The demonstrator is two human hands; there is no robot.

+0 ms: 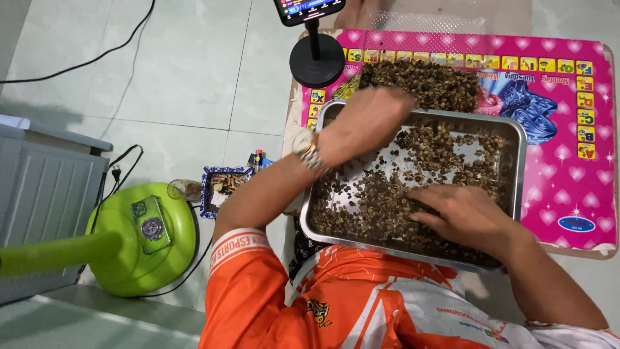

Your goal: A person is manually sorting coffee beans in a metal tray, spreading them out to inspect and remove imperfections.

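From the head camera I looked down on a steel tray (pixel 513 169) that sat on a low table (pixel 597 251) covered with a pink mat (pixel 568 174) printed with hearts and coloured squares. Small brown seeds (pixel 374 200) lay scattered over the tray floor, thickest along its near and right parts, and a larger heap of the same seeds (pixel 420 81) rested on the mat just beyond the tray's far rim. My left hand (pixel 365 123), with a metal watch (pixel 307 150) on its wrist, was over the tray's far left corner, reaching toward that heap; it was blurred and turned knuckles-up, so I could not tell whether its grip was spread or pinching anything. My right hand (pixel 465 213) lay palm-down on the seeds in the tray's near right part, its grip spread flat with the fingers pointing left, holding nothing. A black round stand (pixel 316 59) stood on the mat's far left corner with a phone (pixel 309 9) on top. On the tiled floor to the left stood a green fan base (pixel 145 242), a small glass (pixel 183 189) and a little patterned tray (pixel 223 189).
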